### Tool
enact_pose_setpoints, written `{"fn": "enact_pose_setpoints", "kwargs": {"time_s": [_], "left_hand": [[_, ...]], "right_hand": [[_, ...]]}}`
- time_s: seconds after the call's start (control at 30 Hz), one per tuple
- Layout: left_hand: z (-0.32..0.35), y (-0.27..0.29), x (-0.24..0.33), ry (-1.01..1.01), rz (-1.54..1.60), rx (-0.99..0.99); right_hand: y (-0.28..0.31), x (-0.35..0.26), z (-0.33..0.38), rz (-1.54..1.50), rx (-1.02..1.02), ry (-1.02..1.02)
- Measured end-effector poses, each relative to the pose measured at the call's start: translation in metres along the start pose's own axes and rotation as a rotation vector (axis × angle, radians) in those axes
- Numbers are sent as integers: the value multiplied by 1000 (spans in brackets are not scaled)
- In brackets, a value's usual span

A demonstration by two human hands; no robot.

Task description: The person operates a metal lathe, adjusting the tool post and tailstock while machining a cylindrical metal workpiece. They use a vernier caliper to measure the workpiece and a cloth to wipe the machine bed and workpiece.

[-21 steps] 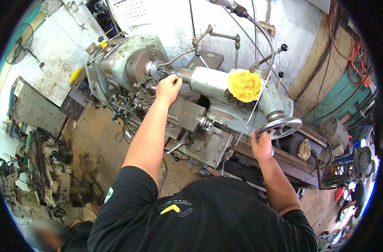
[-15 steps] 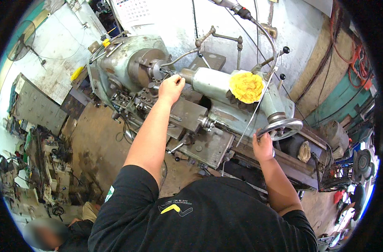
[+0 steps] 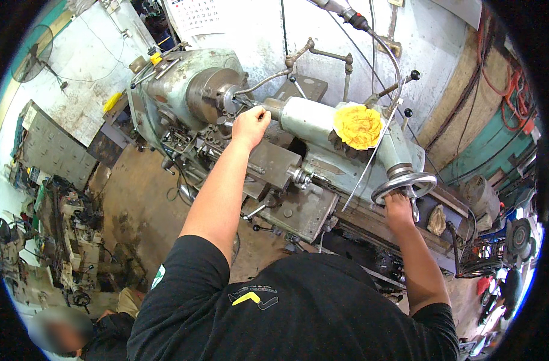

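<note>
A whitewashed wall [image 3: 322,33] is standing behind the machine, beyond the fingers of both hands, and a calendar [image 3: 193,15] is hanging on it, behind and to the left of the left fingers. A stained floor [image 3: 139,204] is showing below them, and a wire fan [image 3: 32,54] is standing far to their left.

The left hand [image 3: 250,127] is sitting beside the gap between the chuck [image 3: 211,93] and the tailstock [image 3: 310,114] of a green-grey lathe. Its fingers [image 3: 263,114] are lying curled in; whether they are pressing together or pinching something I cannot tell. The chuck is standing just left of these fingers, and the tailstock is extending to their right. A jointed pipe [image 3: 268,82] is bending above them, while the carriage [image 3: 277,162] is lying below.

The right hand [image 3: 399,212] is resting at the handwheel [image 3: 428,179], its fingers meeting the near part of the rim; how firmly they are closing I cannot tell. A crumpled yellow cloth [image 3: 357,127] is lying on the tailstock, up and left from the right fingers. Red hoses [image 3: 518,99] are hanging well to their right.
</note>
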State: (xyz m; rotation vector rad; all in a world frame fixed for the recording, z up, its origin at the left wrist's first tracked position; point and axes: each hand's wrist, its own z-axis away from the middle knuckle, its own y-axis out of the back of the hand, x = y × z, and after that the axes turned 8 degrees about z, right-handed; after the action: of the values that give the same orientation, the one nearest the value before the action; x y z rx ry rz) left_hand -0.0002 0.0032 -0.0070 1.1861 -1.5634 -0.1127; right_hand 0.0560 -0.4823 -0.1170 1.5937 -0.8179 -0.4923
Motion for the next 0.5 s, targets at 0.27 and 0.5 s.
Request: {"fn": "enact_pose_setpoints", "kwargs": {"time_s": [0.27, 0.5], "left_hand": [[1, -1, 0, -27, -22, 18], [2, 2, 2, -56, -10, 31]], "right_hand": [[18, 15, 45, -508, 459, -758], [29, 48, 40, -1609, -185, -1091]]}}
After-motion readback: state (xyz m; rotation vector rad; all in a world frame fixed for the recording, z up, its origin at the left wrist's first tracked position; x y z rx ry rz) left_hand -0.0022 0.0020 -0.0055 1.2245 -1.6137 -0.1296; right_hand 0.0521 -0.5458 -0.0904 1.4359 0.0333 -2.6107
